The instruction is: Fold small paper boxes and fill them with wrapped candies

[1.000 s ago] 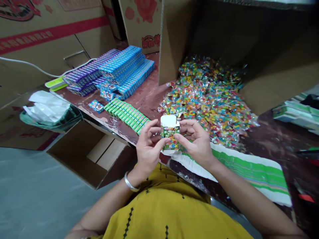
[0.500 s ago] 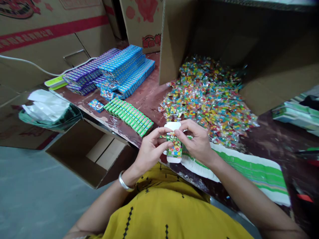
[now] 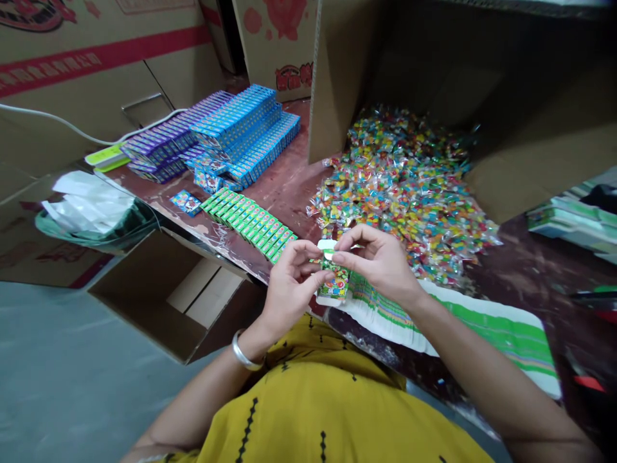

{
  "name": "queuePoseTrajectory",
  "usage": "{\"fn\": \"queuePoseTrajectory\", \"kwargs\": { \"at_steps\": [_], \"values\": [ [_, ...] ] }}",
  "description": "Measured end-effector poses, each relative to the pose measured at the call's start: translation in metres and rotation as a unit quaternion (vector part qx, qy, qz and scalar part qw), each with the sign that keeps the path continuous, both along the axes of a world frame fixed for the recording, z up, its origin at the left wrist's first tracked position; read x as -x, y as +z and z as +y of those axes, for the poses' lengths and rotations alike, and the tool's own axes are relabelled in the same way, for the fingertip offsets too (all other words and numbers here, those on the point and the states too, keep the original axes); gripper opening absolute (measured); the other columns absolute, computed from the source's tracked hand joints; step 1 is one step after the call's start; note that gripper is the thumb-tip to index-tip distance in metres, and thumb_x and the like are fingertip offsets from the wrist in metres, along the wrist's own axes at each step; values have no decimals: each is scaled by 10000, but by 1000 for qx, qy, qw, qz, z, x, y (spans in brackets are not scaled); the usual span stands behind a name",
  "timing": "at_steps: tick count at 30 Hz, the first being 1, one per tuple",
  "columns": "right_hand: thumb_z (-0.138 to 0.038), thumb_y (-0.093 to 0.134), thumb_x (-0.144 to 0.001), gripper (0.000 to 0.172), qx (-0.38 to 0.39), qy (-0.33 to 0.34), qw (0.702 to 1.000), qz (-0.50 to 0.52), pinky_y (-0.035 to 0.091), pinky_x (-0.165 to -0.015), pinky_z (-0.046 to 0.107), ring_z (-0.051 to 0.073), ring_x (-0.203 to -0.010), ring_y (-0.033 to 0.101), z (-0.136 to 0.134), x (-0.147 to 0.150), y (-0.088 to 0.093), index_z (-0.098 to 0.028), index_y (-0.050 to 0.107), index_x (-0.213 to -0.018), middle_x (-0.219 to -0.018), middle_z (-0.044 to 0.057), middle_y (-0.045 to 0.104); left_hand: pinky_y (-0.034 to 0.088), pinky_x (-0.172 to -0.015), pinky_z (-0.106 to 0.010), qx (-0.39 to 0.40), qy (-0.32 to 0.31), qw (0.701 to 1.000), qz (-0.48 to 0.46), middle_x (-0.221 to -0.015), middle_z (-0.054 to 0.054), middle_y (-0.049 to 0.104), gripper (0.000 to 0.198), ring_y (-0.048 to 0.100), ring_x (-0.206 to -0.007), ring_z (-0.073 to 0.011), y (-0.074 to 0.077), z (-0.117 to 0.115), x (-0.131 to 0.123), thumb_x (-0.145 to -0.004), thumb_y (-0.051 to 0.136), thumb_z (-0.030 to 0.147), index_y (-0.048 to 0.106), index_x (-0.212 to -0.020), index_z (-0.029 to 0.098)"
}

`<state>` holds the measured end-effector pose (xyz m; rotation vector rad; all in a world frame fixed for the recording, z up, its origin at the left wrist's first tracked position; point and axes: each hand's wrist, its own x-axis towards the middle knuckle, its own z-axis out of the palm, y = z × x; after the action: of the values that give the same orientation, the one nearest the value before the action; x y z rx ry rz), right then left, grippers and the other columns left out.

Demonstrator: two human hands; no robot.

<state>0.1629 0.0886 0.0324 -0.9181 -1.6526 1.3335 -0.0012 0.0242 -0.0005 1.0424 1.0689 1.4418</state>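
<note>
A small green printed candy box (image 3: 337, 286) is held upright in front of my body, its white top flap standing up. My left hand (image 3: 292, 286) grips the box from the left, thumb on its front face. At the upper right edge, my right hand (image 3: 380, 262) pinches the top by the flaps with thumb and forefinger. Whether anything is inside the box cannot be seen. Below my right forearm lies a long row of flat green-and-white box blanks (image 3: 472, 328). A row of green candy boxes (image 3: 250, 222) lies to the left of my hands.
Clear-wrapped colourful candies (image 3: 400, 193) spill from a large cardboard carton (image 3: 530, 141). Blue boxes (image 3: 245, 135) and purple boxes (image 3: 168, 138) are stacked at the back left. An open carton (image 3: 144, 289) sits below the table edge, near a bag of white scraps (image 3: 91, 206).
The box has tilted, and its upper flap is now partly folded, with a green strip showing. My right hand has shifted slightly left and up along its top edge.
</note>
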Motion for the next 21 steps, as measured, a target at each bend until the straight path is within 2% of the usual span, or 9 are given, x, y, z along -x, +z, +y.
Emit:
{"fn": "queuePoseTrajectory", "kwargs": {
  "at_steps": [3,6,10,12,14,17,19,21],
  "values": [
    [-357,837,-747,226,27,-17,999,-27,511,-665,293,151,-719,629,4,-1,4,-192,686,-778,-766,13,690,587,-798,-255,-25,11,999,29,-1013,-2,606,369,670,-841,-116,-3,0,1,-771,794,193,536,-1032,223],
    [-390,823,-760,260,34,-5,998,-47,460,-617,279,130,-647,578,11,-4,5,-180,679,-706,-682,1,660,589,-822,-252,-37,3,999,39,-1022,-10,611,390,671,-898,-129,-6,-1,1,-776,792,179,556,-1081,228],
    [-399,794,-794,283,36,15,997,-62,418,-593,278,122,-621,536,15,-7,7,-180,656,-682,-655,-11,625,600,-765,-239,-18,-16,999,35,-1007,-7,614,500,688,-829,-119,-4,-2,0,-791,773,159,568,-1238,247],
    [-382,763,-830,276,2,7,996,-86,417,-595,285,126,-622,536,12,-7,7,-181,651,-677,-658,-7,622,600,-758,-232,-14,-21,999,39,-1017,-9,623,525,687,-806,-111,-3,-3,0,-803,757,149,585,-1287,254],
    [-349,702,-887,249,-54,2,993,-106,441,-632,297,138,-662,565,5,-7,5,-188,661,-701,-695,1,638,595,-759,-222,-14,-26,999,39,-1042,-18,652,481,689,-817,-111,-3,-3,1,-816,744,150,626,-1272,249],
    [-318,684,-905,128,-111,13,987,-112,494,-733,314,165,-810,639,-7,-7,-1,-212,702,-835,-848,17,700,581,-740,-208,-10,-16,999,38,-1046,-30,704,321,691,-820,-116,-4,-3,2,-827,740,166,693,-1141,215],
    [-311,716,-877,103,-111,23,987,-112,520,-739,303,175,-881,665,-13,-7,-5,-228,717,-939,-945,23,721,568,-717,-205,0,-3,999,43,-1005,-28,719,263,683,-786,-111,-5,-3,4,-821,752,179,702,-1078,198],
    [-310,716,-871,176,-87,46,987,-126,534,-703,284,176,-917,677,-11,-10,-6,-241,720,-1032,-1034,30,728,559,-709,-207,11,3,999,45,-973,-22,716,280,668,-760,-104,-7,-2,6,-809,769,197,688,-1077,194]
  ]
}}
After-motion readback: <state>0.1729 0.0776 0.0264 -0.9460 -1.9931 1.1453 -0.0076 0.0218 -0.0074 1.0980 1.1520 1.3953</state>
